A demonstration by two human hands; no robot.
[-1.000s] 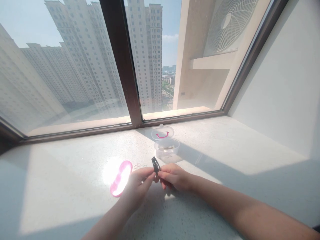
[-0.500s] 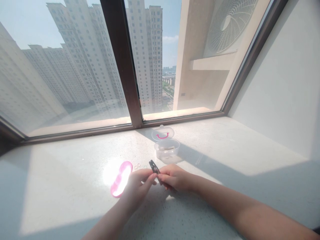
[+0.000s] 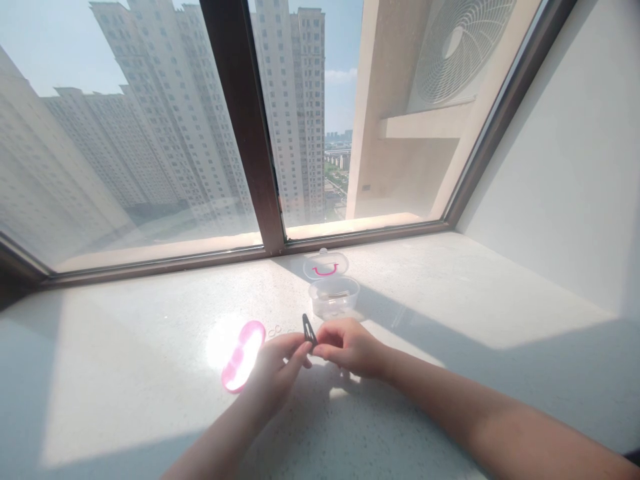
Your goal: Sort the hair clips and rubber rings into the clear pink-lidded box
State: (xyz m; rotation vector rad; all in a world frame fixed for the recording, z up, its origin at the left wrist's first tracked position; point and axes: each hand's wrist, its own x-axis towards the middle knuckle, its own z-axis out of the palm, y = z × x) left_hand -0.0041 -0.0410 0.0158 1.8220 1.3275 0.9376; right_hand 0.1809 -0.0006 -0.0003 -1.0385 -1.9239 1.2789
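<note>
In the head view, both hands meet over the middle of a pale speckled windowsill (image 3: 165,373). The left hand (image 3: 280,367) grips a black hair clip (image 3: 309,332) between thumb and fingers; the clip tilts upward, its narrow end pointing away toward the window and leaning slightly left. The right hand (image 3: 350,347) is at the clip's lower right side, its thumb and fingers curled in close to it; whether they also grip it, I cannot tell.

Just left of the left hand lies a pink-rimmed tray (image 3: 243,358) with a rounded, waisted outline, its inside washed out by bright glare. Small rings (image 3: 275,331) lie on the sill between the tray and the clip, on the far side of the left hand; they are partly hidden and faint.

On the far side of the hands stands a clear oval container (image 3: 333,298) with a few thin items inside, too small to make out. Its clear lid (image 3: 326,265) is open toward the window and has a pink handle (image 3: 325,271). A band of shadow runs from near the container to the right across the sill.

Beyond a brown window frame (image 3: 260,147) are tall buildings (image 3: 175,100) on the left and a large fan grille (image 3: 463,50) on the right. A white wall (image 3: 565,153) borders the right side of the sill.
</note>
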